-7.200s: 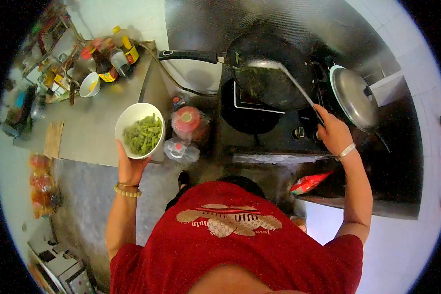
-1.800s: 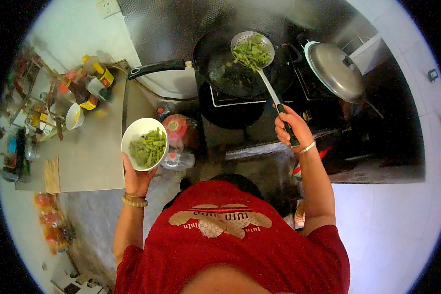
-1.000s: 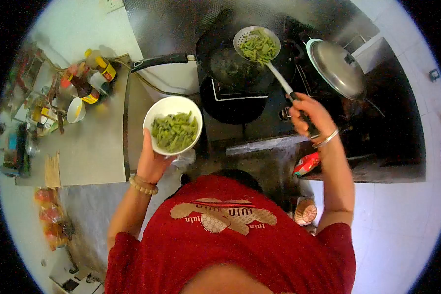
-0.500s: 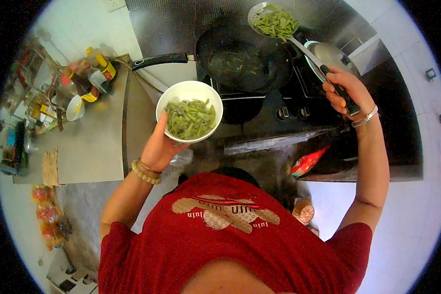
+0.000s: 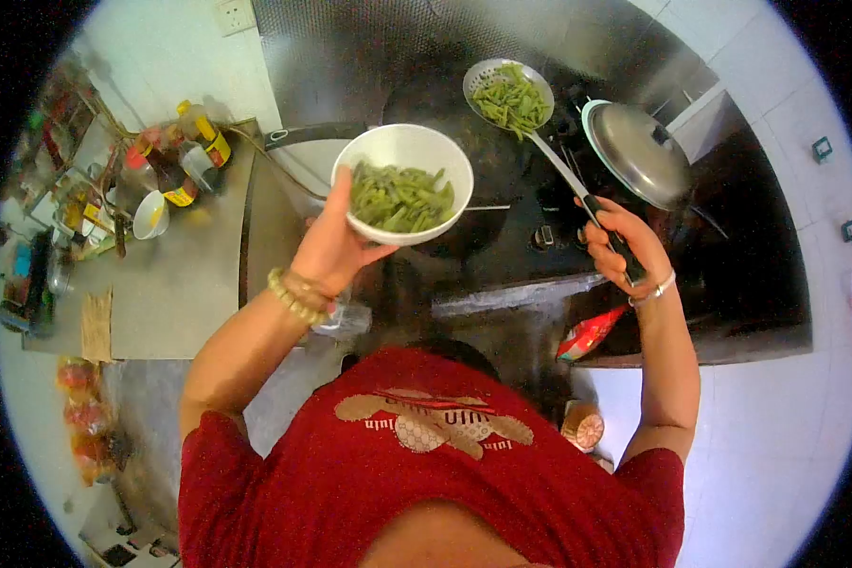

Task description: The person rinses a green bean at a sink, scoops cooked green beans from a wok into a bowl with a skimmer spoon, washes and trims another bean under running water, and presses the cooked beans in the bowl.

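While its rim is pressed by the thumb of the left hand [image 5: 336, 239] and its underside is supported by the other fingers, mostly hidden, a white bowl [image 5: 399, 147] is held up in front of the red shirt [image 5: 435, 454]. To the right of the bowl, a black grip is wrapped by the curled fingers of the right hand [image 5: 631, 248], and by this grip a metal skimmer [image 5: 560, 167] is held.

Inside the bowl, a heap of cut green pieces [image 5: 402, 201] is gathered toward the near side, so that the smooth, pale far wall is left uncovered. The pieces are short and bean-like, dull green and slightly blurred. On the skimmer's round head, which is raised beyond the bowl and to its right, a loose pile [image 5: 511, 99] of similar but brighter green pieces is carried; small holes are exposed along the left of the metal.

Beyond the bowl, a black wok [image 5: 488, 147] is partly hidden by it. Well to the right of the bowl, a domed metal lid [image 5: 639, 156] is seen. Well to its left, bottles [image 5: 168, 178] and a small white dish [image 5: 151, 218] are set on a counter [image 5: 175, 284].
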A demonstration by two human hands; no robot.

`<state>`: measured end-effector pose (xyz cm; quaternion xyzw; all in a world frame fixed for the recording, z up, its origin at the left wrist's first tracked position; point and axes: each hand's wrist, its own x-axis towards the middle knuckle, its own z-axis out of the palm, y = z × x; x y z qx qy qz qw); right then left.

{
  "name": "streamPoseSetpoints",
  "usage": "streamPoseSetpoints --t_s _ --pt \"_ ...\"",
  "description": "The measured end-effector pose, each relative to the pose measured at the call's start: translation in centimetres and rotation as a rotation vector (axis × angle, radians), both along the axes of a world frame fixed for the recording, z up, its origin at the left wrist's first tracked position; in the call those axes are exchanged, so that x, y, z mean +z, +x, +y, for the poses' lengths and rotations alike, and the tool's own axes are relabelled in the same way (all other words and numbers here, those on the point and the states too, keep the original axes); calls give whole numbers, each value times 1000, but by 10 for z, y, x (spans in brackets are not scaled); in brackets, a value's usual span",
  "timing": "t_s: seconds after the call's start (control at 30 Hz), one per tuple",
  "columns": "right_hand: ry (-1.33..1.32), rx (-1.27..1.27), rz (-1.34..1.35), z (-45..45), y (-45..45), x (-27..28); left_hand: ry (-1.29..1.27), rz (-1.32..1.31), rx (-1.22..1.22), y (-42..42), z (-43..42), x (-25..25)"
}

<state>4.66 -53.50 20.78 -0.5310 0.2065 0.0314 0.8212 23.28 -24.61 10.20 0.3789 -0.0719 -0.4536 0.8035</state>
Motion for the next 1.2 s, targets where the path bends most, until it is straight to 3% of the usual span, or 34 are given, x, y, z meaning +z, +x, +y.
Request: streamPoseSetpoints --t_s 0.13,0.27,0.43,0.63,0.73,0.8,0.87,0.97,1.1,1.2 --pt "-98 -13 -85 25 -10 23 88 -82 93 15 -56 22" --pt "-482 -134 9 50 -18 26 40 -41 124 39 -123 22" --pt "-611 -71 -62 59 -16 -9 41 -69 265 57 -162 20" --pt "-1098 -173 24 52 -4 -33 113 -46 318 75 -187 20" --pt "-1305 -185 -54 39 1 -49 165 13 317 84 -196 16" --pt "-1357 -203 -43 38 2 -52 57 -76 238 90 -197 6" --pt "-1396 -254 -200 36 4 -55 65 -75 228 94 -201 0" --pt "-1404 -225 -72 35 7 -48 57 -73 206 91 -203 -2" --pt "-1407 -217 -117 30 10 -46 64 10 129 91 -208 -3" --pt "-1239 -212 -45 18 14 -47 73 -6 130 87 -212 -4"
